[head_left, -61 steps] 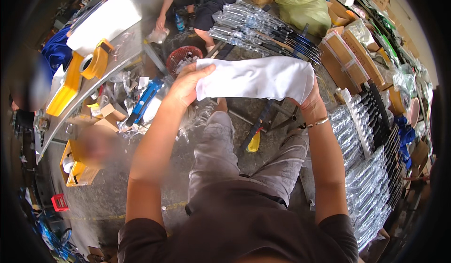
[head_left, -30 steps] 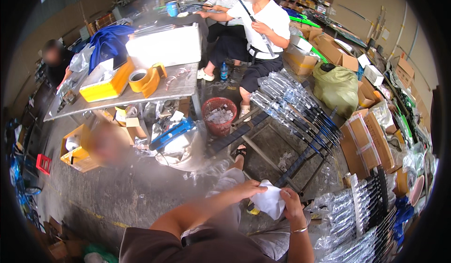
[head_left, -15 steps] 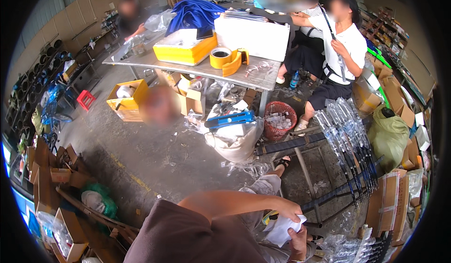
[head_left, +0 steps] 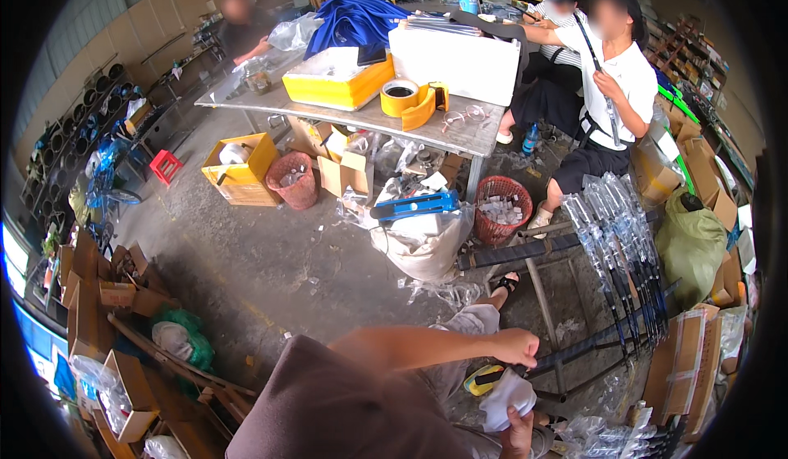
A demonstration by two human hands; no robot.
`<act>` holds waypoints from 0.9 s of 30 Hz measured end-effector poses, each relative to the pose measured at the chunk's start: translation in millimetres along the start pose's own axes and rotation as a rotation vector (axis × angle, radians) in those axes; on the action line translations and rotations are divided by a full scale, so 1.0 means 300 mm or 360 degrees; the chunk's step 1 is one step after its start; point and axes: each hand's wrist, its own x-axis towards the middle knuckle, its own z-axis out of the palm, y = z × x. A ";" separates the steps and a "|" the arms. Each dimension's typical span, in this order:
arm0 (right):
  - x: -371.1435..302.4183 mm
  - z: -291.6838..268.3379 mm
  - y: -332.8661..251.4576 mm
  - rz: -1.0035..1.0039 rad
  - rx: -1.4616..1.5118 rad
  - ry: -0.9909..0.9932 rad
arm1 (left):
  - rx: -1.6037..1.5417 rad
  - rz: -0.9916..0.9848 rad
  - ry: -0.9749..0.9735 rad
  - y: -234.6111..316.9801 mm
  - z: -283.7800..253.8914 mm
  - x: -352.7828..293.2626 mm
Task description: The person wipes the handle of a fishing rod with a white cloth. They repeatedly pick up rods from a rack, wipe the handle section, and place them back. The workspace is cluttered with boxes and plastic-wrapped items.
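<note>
My right hand, low in the view, has its thumb and fingers closed on a crumpled white sheet, thin like paper or cloth. My left forearm reaches across to the right. Above the sheet, apart from it, my left hand is closed with the fingers bent in; whatever it may pinch is too small to make out. Just left of the sheet sits a yellow and black object, partly covered by it. To the right, a row of slim dark rods in clear plastic leans across a metal frame.
Ahead, a table bears a yellow box, a yellow tape dispenser and glasses. Below are a white sack and a red basket. Cartons line the right. A person sits holding a rod.
My left hand has come off the white sheet and risen away from it. The sheet hangs looser in my right hand. The view has shifted slightly.
</note>
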 end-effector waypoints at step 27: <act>0.003 0.002 0.050 0.0033 0.0471 -0.0193 | -0.0413 -0.0140 -0.0503 0.028 0.159 -0.127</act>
